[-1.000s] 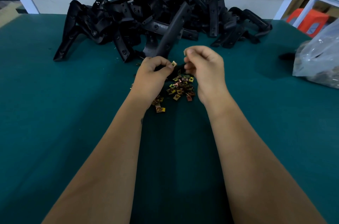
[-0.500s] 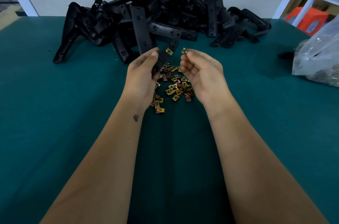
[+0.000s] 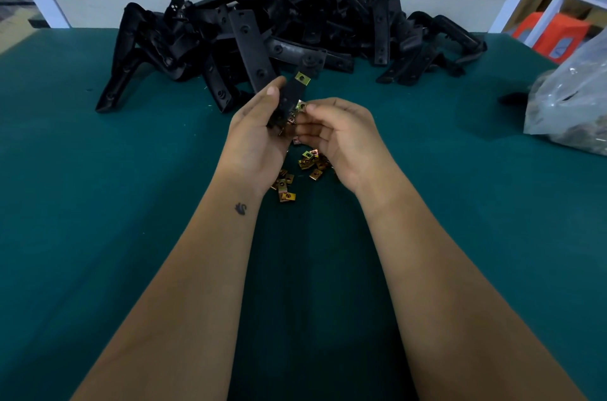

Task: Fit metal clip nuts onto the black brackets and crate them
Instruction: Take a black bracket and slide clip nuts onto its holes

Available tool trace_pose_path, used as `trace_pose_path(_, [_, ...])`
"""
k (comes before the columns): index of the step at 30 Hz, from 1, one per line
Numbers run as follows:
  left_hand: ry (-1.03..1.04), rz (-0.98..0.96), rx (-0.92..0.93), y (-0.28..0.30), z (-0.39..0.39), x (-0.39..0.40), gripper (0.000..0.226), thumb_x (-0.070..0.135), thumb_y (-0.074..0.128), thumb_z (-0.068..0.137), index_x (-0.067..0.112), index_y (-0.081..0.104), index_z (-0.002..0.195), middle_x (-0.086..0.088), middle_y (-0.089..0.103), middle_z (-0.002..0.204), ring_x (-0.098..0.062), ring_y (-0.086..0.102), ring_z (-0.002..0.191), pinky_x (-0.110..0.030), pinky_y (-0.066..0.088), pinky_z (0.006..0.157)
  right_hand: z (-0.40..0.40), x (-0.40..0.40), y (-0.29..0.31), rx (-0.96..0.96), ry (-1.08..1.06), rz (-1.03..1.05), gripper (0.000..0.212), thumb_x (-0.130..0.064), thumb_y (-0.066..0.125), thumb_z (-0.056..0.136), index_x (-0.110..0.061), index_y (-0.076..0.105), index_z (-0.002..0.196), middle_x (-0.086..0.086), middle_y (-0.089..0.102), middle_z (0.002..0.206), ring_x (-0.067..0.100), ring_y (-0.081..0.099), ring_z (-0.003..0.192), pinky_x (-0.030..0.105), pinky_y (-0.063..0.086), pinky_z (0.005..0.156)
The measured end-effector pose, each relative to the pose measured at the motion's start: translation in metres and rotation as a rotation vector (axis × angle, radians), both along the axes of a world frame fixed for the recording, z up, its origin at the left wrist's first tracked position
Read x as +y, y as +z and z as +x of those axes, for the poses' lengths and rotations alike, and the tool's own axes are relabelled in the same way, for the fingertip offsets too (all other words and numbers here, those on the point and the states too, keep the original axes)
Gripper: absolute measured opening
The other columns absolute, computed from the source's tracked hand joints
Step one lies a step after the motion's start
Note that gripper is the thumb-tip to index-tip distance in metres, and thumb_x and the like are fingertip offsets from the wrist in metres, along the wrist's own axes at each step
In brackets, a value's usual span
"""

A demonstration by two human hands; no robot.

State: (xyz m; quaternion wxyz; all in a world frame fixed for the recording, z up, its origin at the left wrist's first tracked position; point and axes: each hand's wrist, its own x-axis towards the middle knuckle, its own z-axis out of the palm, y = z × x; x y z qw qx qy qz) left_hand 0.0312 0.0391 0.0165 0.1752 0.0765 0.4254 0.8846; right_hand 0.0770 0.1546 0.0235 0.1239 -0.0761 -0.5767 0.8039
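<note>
Bracket (image 3: pixel 297 82) is held upright in the left hand (image 3: pixel 259 134), fingers curled around it, one clip nut (image 3: pixel 302 78) fitted above them. Right hand (image 3: pixel 341 134) seems to pinch another clip nut (image 3: pixel 300 106) beside it, ready for fitting.

The light was dim and even, coming from above; soft shadows pooled between the forearms on the green worktop (image 3: pixel 98 236); the pile of black brackets (image 3: pixel 279 26) lost detail in darkness; wide-angle distortion bent the frame edges; the plastic bag (image 3: pixel 568 105) showed faint glare.
</note>
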Motion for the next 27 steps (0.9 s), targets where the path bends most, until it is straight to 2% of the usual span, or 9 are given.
trace_pose_path(7, [-0.006, 0.014, 0.050, -0.0032, -0.0016, 0.0015, 0.030, 0.024, 0.045, 0.105, 0.016, 0.061, 0.130, -0.005, 0.067, 0.108, -0.016, 0.064, 0.092, -0.035, 0.055, 0.088, 0.0010, -0.0030, 0.0034, -0.027, 0.003, 0.054, 0.014, 0.001, 0.057, 0.093, -0.004, 0.064, 0.082, 0.007, 0.066, 0.068, 0.015, 0.063, 0.060, 0.026, 0.054, 0.062])
trace_pose_path(11, [-0.012, 0.010, 0.063, -0.0027, -0.0007, 0.0028, 0.027, 0.026, 0.043, 0.106, 0.022, 0.064, 0.121, 0.000, 0.071, 0.096, -0.012, 0.067, 0.080, -0.033, 0.055, 0.077, 0.0019, -0.0040, 0.0043, -0.030, 0.021, 0.078, 0.016, 0.001, 0.057, 0.093, -0.005, 0.063, 0.079, 0.005, 0.066, 0.065, 0.014, 0.062, 0.058, 0.024, 0.053, 0.058])
trace_pose_path(17, [-0.033, -0.009, 0.076, -0.0012, 0.0006, 0.0033, 0.028, 0.026, 0.042, 0.106, 0.020, 0.061, 0.126, -0.004, 0.065, 0.095, -0.014, 0.062, 0.077, -0.031, 0.053, 0.069, 0.0020, -0.0029, 0.0039, -0.031, 0.027, 0.124, 0.017, -0.002, 0.057, 0.093, -0.005, 0.062, 0.076, 0.003, 0.065, 0.062, 0.012, 0.060, 0.056, 0.022, 0.051, 0.055])
trace_pose_path(24, [-0.079, -0.075, 0.175, -0.0010, 0.0009, 0.0030, 0.037, 0.026, 0.037, 0.108, 0.016, 0.053, 0.140, -0.003, 0.063, 0.102, -0.013, 0.059, 0.083, -0.029, 0.051, 0.071, 0.0021, -0.0043, 0.0036, 0.015, -0.008, 0.060, 0.022, -0.004, 0.057, 0.094, -0.009, 0.061, 0.073, 0.000, 0.063, 0.060, 0.010, 0.057, 0.055, 0.022, 0.050, 0.054])
trace_pose_path(27, [-0.111, -0.091, 0.213, -0.0012, 0.0021, 0.0032, 0.036, 0.027, 0.038, 0.108, 0.020, 0.051, 0.141, 0.001, 0.063, 0.097, -0.010, 0.058, 0.080, -0.026, 0.050, 0.070, 0.0029, -0.0049, 0.0049, 0.051, -0.025, 0.011, 0.023, -0.004, 0.057, 0.094, -0.010, 0.062, 0.072, 0.001, 0.062, 0.061, 0.009, 0.056, 0.055, 0.022, 0.048, 0.053])
